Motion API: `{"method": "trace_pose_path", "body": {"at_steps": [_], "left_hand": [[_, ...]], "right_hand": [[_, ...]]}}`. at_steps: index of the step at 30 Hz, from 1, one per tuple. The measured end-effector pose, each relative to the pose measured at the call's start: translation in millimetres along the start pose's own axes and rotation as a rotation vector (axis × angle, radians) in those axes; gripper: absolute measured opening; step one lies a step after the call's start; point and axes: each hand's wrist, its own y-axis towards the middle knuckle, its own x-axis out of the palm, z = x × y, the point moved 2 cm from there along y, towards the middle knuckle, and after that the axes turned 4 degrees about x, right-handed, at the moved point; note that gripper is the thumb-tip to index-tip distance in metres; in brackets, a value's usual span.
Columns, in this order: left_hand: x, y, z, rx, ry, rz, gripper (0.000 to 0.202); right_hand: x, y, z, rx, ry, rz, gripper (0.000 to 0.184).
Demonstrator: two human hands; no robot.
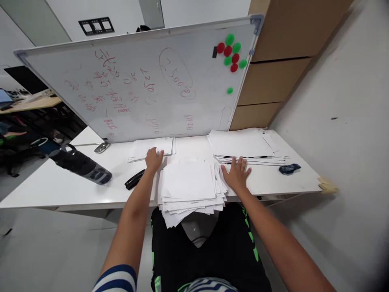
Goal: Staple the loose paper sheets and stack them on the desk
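Observation:
A thick, uneven pile of white paper sheets (188,180) lies at the table's front, its lower sheets jutting past the edge above my lap. My left hand (154,159) touches the near side of a thinner paper stack (139,148) at the back left. Its thumb and forefinger are apart, and the other fingers are partly hidden. To the right of the central pile, my right hand (237,173) rests with fingers spread, their tips at the near edge of a wide paper stack (240,142). No sheet shows in its grasp.
A whiteboard (127,89) with red writing and round magnets leans behind the stacks. Cardboard boxes (273,81) stand at the right. On the white table are a dark bottle (82,164), a black stapler-like object (134,179), a tape dispenser-like item (101,147) and a dark blue object (289,168).

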Motion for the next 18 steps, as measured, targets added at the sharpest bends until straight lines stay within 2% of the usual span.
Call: {"method": "trace_pose_path", "body": {"at_steps": [3,5,11,18], "left_hand": [[20.9,12.8,0.6,-0.100,0.044,-0.062,0.069],[31.4,14.1,-1.8,-0.117,0.080,-0.074,0.069],[42.7,11.1,-8.2,-0.110,0.103,-0.052,0.063],[43.2,10.7,-6.5,-0.110,0.131,-0.035,0.060]], "right_hand": [[-1.0,5.6,-0.8,0.145,0.038,0.070,0.086],[-1.7,9.6,-2.4,0.173,0.040,0.105,0.085],[3.6,25.5,-6.8,-0.015,0.000,0.086,0.080],[8.8,27.8,-4.9,-0.030,-0.005,0.076,0.078]]}}
